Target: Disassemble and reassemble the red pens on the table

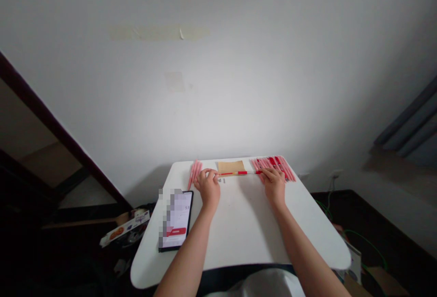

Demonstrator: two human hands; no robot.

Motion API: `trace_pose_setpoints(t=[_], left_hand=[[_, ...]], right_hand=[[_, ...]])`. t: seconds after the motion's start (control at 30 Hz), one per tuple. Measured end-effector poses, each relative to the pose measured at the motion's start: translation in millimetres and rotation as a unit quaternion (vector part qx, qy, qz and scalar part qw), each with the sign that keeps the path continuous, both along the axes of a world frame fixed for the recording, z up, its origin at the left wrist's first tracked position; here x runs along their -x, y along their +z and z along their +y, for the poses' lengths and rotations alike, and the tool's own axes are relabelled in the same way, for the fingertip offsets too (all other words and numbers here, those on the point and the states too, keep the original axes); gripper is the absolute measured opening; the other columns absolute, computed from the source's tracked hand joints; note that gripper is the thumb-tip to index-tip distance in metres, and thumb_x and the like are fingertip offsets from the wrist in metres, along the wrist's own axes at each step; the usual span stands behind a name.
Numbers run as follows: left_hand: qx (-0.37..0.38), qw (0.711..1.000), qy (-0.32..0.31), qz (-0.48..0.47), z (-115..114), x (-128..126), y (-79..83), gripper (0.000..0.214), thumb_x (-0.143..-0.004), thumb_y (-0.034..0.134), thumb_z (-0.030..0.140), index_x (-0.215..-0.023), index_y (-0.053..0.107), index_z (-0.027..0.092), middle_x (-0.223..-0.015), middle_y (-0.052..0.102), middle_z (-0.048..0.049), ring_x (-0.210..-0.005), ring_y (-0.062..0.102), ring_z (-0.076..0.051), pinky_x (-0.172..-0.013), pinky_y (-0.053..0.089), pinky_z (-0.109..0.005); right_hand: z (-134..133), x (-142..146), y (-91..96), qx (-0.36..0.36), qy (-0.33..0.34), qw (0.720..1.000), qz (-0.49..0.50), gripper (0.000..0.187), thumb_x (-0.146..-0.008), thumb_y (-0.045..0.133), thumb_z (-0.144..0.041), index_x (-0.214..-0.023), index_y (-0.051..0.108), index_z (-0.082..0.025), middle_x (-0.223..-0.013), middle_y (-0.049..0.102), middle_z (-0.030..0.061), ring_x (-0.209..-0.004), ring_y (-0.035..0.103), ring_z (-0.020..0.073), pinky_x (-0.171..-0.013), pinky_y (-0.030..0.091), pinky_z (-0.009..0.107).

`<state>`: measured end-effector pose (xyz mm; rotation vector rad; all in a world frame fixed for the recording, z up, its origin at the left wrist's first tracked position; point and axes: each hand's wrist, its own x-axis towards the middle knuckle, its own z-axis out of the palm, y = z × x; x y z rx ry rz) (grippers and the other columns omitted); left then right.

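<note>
A thin red-and-white pen [242, 173] lies level between my two hands, with a slimmer red and orange section, like a refill, at its left end. My left hand [208, 187] has its fingers closed at the tip of that slim section. At the other end, the fingers of my right hand [274, 185] close on the red part. Several pink pens [195, 169] lie beside my left hand. A larger row of pink and red pens [285, 169] lies partly behind my right hand. Tiny grey pieces [221, 180] rest near my left fingertips, too small to name.
A tan paper square [232, 167] lies behind the pen on the white table [246, 224]. A phone [175, 219] with a lit screen lies at the left edge. The wall [232, 83] stands behind the table; boxes and green cables are on the floor at right.
</note>
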<state>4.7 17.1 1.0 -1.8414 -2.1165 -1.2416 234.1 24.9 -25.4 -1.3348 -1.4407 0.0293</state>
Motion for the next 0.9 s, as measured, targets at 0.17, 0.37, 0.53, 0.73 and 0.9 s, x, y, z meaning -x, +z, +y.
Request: trace_pose_setpoints(t=[0.17,0.37,0.53,0.73,0.9], left_hand=[[0.001,1.0,0.025,-0.005,0.0,1.7,2.5,0.015,-0.084,0.052,0.018,-0.086,0.065,0.025,-0.104,0.062,-0.0061,-0.108,0.053,-0.026,-0.096,0.036,-0.047],[-0.017,0.999,0.035,-0.002,0.8,1.8,1.1,0.012,-0.084,0.053,0.018,-0.086,0.064,0.023,-0.104,0.061,-0.0071,-0.108,0.053,-0.026,-0.095,0.037,-0.045],[-0.034,0.999,-0.01,0.028,-3.8,-8.8,-2.1,0.008,-0.082,0.056,0.021,-0.085,0.064,0.021,-0.11,0.06,-0.0075,-0.111,0.05,-0.026,-0.101,0.033,-0.047],[-0.026,0.997,-0.025,0.065,-11.1,-22.5,-3.5,0.01,-0.083,0.053,0.021,-0.082,0.063,0.019,-0.111,0.062,-0.0074,-0.112,0.05,-0.025,-0.108,0.025,-0.053],[-0.022,0.996,-0.022,0.089,-15.3,-23.9,1.0,0.011,-0.081,0.053,0.02,-0.078,0.064,0.019,-0.11,0.062,-0.008,-0.109,0.05,-0.025,-0.107,0.026,-0.055]], right_hand=[[0.7,-2.8,-2.1,-0.007,-0.012,1.0,0.002,0.036,-0.09,0.045,-0.042,-0.093,0.075,-0.021,-0.097,0.069,0.0095,-0.094,0.046,0.0273,-0.087,0.035,0.042],[2.5,-4.0,-4.3,-0.02,-0.027,0.999,0.007,0.036,-0.09,0.045,-0.041,-0.091,0.075,-0.021,-0.096,0.069,0.0098,-0.093,0.045,0.0265,-0.084,0.036,0.041],[2.5,-2.7,-4.0,-0.021,-0.026,0.999,0.006,0.036,-0.09,0.045,-0.041,-0.092,0.075,-0.021,-0.096,0.069,0.0104,-0.092,0.045,0.0263,-0.084,0.036,0.041],[3.1,-1.8,-4.1,-0.02,-0.03,0.999,0.006,0.037,-0.09,0.044,-0.042,-0.093,0.075,-0.021,-0.098,0.068,0.0097,-0.094,0.046,0.0262,-0.086,0.036,0.041],[2.7,-1.5,-4.2,-0.03,-0.025,0.999,0.007,0.037,-0.091,0.045,-0.043,-0.093,0.074,-0.021,-0.096,0.069,0.0094,-0.093,0.046,0.0252,-0.085,0.035,0.04]])
